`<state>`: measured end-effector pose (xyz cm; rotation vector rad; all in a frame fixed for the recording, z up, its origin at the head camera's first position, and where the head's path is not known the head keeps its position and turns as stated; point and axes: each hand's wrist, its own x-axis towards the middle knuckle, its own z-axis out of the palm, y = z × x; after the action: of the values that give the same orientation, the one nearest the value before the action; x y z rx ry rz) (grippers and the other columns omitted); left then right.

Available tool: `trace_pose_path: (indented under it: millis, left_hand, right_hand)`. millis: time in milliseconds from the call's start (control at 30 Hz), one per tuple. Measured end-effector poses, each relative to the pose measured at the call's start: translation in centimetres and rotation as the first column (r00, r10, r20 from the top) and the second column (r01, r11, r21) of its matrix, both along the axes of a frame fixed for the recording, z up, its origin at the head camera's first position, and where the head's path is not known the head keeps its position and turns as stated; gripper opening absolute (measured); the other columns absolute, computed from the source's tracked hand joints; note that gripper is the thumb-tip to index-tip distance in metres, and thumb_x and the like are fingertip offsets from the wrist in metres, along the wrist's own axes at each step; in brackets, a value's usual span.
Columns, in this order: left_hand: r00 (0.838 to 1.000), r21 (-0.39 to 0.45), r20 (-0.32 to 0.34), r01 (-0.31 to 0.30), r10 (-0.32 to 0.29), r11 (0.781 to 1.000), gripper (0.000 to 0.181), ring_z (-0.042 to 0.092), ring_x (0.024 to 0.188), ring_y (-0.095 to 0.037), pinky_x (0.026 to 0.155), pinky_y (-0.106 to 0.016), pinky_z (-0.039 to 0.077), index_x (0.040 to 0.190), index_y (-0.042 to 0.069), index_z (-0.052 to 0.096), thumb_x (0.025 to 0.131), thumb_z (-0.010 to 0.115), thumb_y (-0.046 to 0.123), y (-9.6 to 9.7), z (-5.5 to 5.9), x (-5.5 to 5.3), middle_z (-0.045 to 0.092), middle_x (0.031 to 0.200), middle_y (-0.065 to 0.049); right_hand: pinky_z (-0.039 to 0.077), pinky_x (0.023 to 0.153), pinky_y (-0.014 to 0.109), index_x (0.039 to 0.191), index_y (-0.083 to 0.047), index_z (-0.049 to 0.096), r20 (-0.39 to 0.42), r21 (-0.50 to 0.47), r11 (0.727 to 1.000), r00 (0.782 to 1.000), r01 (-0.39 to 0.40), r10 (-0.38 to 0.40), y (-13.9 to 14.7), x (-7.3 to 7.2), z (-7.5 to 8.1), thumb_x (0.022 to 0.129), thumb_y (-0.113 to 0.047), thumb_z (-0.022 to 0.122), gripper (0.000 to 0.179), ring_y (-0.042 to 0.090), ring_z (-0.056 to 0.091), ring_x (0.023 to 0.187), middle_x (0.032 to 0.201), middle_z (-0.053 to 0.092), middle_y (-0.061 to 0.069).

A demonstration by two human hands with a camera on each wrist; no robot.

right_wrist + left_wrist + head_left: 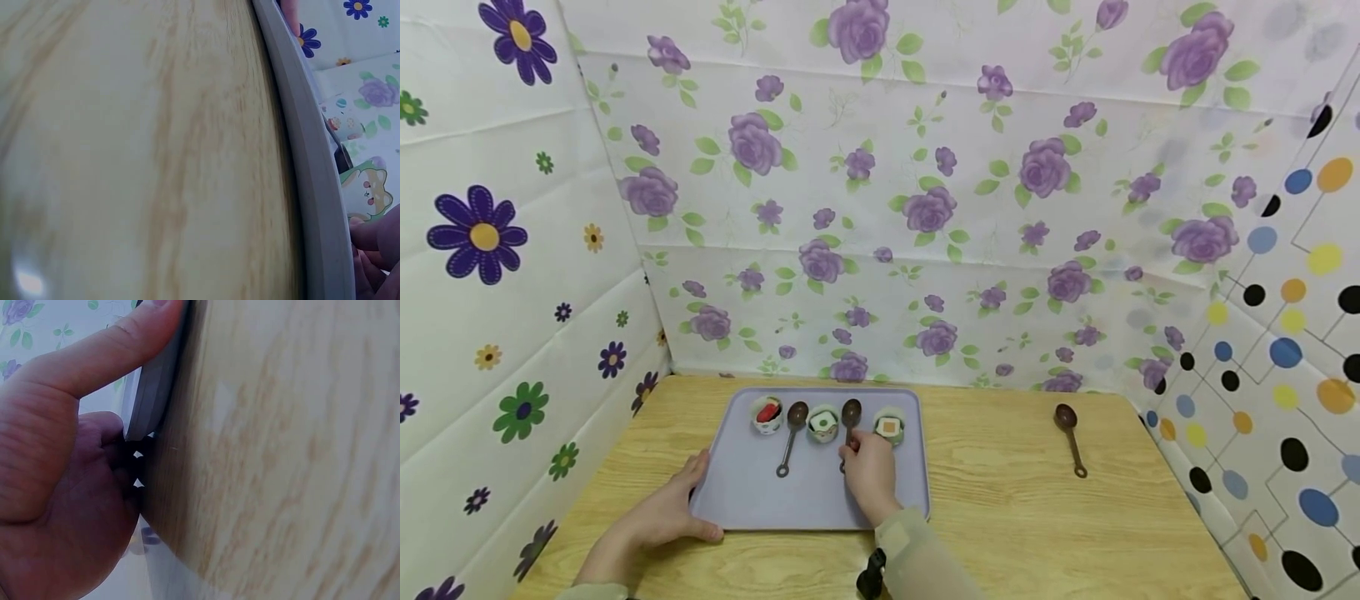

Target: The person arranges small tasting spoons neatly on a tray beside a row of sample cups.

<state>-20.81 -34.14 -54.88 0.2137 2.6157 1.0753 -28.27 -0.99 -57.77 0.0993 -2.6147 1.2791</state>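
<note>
My left hand (664, 515) holds the near left corner of a pale lavender tray (741, 500), the thumb along its front edge and the fingers at its left side. On the tray my right hand (874, 477) pinches the handle of a brown spoon (852, 411), bowl pointing away; the hand hides part of the handle. This spoon lies between the middle cup (823, 437) and the right cup (891, 411). A second brown spoon (790, 443) lies between the left cup (768, 429) and the middle one. In the right wrist view the fingers (369, 236) are beside a cup with an animal print (365, 194).
The left cup holds a red piece (768, 412), the middle a white-and-green piece (822, 421), the right a white square with an orange centre (889, 427). Another brown spoon (1071, 432) lies on the wooden table (1000, 500) at right. Patterned cloth (925, 208) encloses the back and sides.
</note>
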Motion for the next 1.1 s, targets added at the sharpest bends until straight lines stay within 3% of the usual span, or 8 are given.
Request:
trace_pose_path:
  millis: [1100]
  left_hand:
    - [1.0,0.009,0.0,0.009,-0.009,1.0,0.145,-0.005,0.155,-0.063,0.119,-0.08,0.003,0.166,-0.01,0.001,0.072,0.1,0.038,-0.18,-0.37,-0.11,-0.004,0.169,-0.041]
  right_hand:
    - [0.044,0.054,0.03,0.077,-0.013,0.069,0.008,0.052,0.999,1.0,-0.004,0.004,0.0,0.27,0.56,0.096,-0.009,0.08,0.022,0.01,0.051,0.057,0.065,0.056,-0.009]
